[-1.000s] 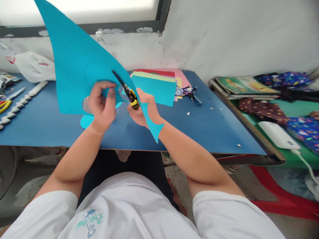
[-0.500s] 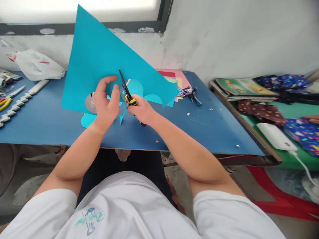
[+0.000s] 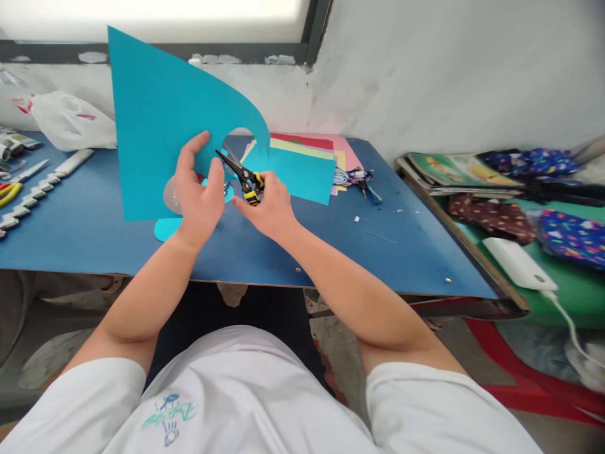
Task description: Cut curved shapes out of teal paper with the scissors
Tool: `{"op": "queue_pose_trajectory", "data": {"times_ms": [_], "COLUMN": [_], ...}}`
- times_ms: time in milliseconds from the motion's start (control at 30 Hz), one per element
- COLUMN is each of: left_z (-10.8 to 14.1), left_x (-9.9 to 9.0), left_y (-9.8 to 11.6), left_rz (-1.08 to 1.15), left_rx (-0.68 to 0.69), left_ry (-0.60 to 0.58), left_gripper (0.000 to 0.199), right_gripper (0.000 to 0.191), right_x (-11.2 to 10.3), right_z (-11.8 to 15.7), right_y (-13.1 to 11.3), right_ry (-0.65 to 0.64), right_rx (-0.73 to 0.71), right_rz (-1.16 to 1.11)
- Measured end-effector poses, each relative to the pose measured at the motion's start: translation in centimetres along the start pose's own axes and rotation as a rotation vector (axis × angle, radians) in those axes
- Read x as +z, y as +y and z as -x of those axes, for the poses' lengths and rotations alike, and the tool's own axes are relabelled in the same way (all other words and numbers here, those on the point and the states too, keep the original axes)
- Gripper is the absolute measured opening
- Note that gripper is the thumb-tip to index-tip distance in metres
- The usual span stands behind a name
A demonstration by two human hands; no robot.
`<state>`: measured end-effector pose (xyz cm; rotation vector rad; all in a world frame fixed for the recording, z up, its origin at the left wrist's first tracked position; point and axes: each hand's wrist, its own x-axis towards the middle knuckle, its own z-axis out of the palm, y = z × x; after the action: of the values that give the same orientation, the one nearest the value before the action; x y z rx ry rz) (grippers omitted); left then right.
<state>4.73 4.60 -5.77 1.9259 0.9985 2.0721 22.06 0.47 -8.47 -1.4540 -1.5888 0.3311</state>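
- Left hand [image 3: 196, 198]: thumb/index spread, blue sheet [image 3: 155, 113] right behind, can't tell other fingers' grip
- Right hand [image 3: 271, 211]: fingers wrapped round scissors [image 3: 244, 176], tips by left thumb

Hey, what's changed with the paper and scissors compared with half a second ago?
The blue sheet has swung leftward: its top corner moved left and slightly down, and its right end drew back, uncovering more of the coloured paper stack. The scissors turned, tips lower and further left. The right hand still holds them, and the left hand stays at the sheet.
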Motion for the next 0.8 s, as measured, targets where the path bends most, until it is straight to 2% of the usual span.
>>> {"op": "queue_pose_trajectory", "data": {"times_ms": [67, 133, 233, 333, 533, 700, 800], "left_z": [-0.1, 0.0, 0.1, 0.2, 0.1, 0.3, 0.6], "left_x": [0.5, 1.1, 1.8, 2.0, 1.5, 1.4, 1.4], "left_y": [-1.1, -2.5, -4.0, -4.2, -4.1, -4.2, -3.7], "left_rz": [0.034, 0.067, 0.104, 0.113, 0.112, 0.088, 0.086], "left_rx": [-0.010, -0.022, -0.060, -0.086, -0.070, -0.079, -0.117], "left_ry": [0.034, 0.053, 0.025, 0.011, 0.012, -0.025, -0.066], "left_gripper": [0.083, 0.091, 0.097, 0.092, 0.079, 0.074, 0.074], "right_gripper": [0.076, 0.083, 0.079, 0.075, 0.079, 0.079, 0.075], "right_x": [0.1, 0.2, 0.3, 0.3, -0.2, -1.4, -2.6], "right_z": [0.0, 0.0, 0.1, 0.3, 0.4, 0.6, 0.6], "right_y": [0.0, -0.2, -0.7, -1.1, -1.8, -2.3, -2.6], "right_ry": [0.052, 0.044, -0.030, -0.045, -0.049, -0.225, -0.348], "right_rx": [0.008, 0.047, 0.117, 0.142, 0.122, 0.212, 0.213], "right_rz": [0.052, 0.072, 0.076, 0.098, 0.153, 0.156, 0.127]}}
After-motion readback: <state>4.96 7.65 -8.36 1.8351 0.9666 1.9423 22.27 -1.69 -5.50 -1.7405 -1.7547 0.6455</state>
